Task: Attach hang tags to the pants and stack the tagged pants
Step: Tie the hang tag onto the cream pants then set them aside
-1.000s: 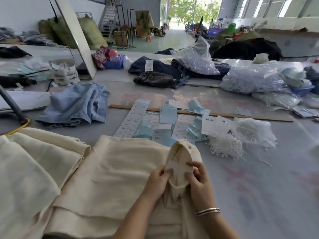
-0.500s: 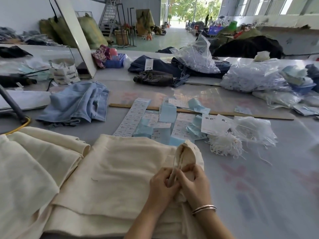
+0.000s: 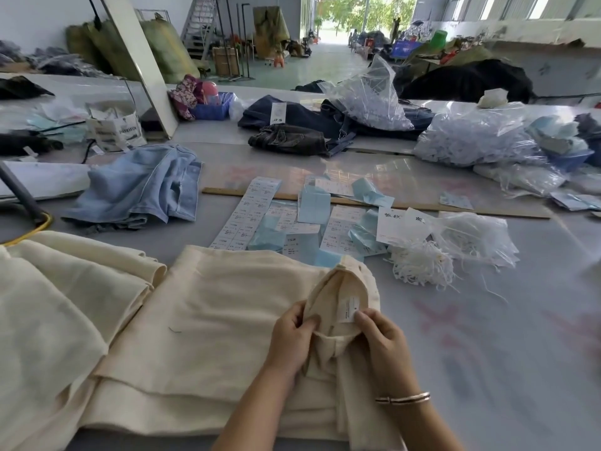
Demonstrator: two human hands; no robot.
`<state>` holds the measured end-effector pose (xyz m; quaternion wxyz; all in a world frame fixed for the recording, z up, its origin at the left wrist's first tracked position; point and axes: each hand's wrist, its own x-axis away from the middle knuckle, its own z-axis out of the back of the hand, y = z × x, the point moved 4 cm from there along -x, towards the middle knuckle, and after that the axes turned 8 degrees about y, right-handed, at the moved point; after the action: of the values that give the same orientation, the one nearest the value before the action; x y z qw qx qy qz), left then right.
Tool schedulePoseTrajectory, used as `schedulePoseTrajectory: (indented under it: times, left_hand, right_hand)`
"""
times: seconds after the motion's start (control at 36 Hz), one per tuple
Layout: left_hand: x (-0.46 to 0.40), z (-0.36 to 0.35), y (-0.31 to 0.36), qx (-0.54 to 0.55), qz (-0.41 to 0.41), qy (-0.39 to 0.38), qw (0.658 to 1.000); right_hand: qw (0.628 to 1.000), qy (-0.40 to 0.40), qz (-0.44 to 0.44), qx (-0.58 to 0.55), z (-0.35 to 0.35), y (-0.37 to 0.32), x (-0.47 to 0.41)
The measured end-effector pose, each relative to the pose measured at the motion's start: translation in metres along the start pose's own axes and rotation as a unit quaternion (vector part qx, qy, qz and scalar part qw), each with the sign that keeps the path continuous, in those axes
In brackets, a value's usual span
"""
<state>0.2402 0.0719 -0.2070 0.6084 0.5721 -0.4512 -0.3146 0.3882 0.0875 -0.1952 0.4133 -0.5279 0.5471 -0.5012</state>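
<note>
Cream pants (image 3: 227, 320) lie folded on the grey table in front of me, on top of a low stack of the same cloth. My left hand (image 3: 291, 340) pinches the left side of the raised waistband (image 3: 328, 294). My right hand (image 3: 382, 340) pinches its right side, thumb next to a small white sewn-in label (image 3: 348, 308) now exposed inside the waistband. White hang tags (image 3: 398, 227) and blue and white sticker sheets (image 3: 286, 219) lie just beyond the pants. A bundle of white tag strings (image 3: 422, 265) sits to their right.
More cream cloth (image 3: 58, 304) is piled at my left. Light blue jeans (image 3: 140, 187) lie at mid left, dark jeans (image 3: 292, 138) further back. Clear bags of fasteners (image 3: 471, 138) crowd the right rear. A wooden ruler (image 3: 422, 208) crosses the table. A dark pole with a yellow cable (image 3: 22, 200) stands at left.
My hands had closed together over the waistband; they have now spread apart, opening it so the white sewn-in label shows.
</note>
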Motion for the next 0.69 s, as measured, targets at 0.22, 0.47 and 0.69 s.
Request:
schedulePoseTrajectory:
  times: [0.22, 0.47, 0.69]
  left_hand:
    - [-0.005, 0.002, 0.000, 0.114, 0.093, -0.028, 0.989]
    - [-0.003, 0.000, 0.003, 0.114, 0.086, -0.029, 0.989]
    - [0.008, -0.017, 0.020, -0.059, -0.060, -0.166, 0.982]
  right_hand:
    - [0.975, -0.033, -0.097, -0.199, 0.001, 0.002, 0.005]
    - [0.964, -0.023, -0.121, -0.235, 0.002, 0.000, 0.005]
    - [0.947, 0.042, -0.162, -0.275, 0.057, -0.008, -0.014]
